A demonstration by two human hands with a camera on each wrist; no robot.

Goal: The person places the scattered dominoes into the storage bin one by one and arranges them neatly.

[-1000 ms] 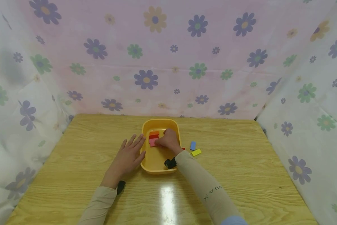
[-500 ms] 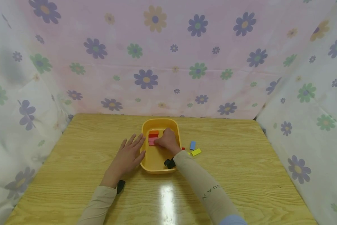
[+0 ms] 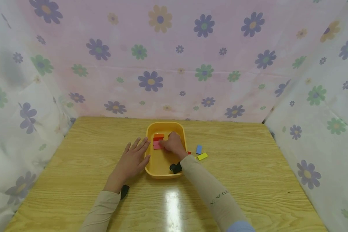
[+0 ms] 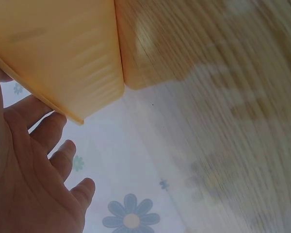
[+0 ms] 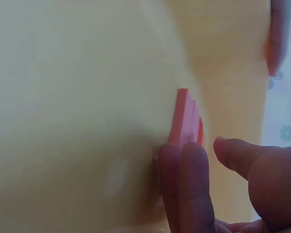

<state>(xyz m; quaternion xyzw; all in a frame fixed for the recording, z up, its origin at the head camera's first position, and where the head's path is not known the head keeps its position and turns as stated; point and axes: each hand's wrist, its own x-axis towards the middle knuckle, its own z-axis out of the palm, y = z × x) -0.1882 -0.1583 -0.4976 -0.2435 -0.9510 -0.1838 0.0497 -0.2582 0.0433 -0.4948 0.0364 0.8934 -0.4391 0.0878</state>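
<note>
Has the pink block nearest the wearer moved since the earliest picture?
Yes, slightly: in the head view the pink block lies a little closer to the far rim of the yellow tray.

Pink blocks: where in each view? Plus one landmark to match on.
Head: left of centre, below mid-height; pink blocks in the tray, beside the right hand.
Left wrist: not in it.
Right wrist: right of centre, mid-height; pink blocks above the fingertips.
Shared landmark: tray.
</note>
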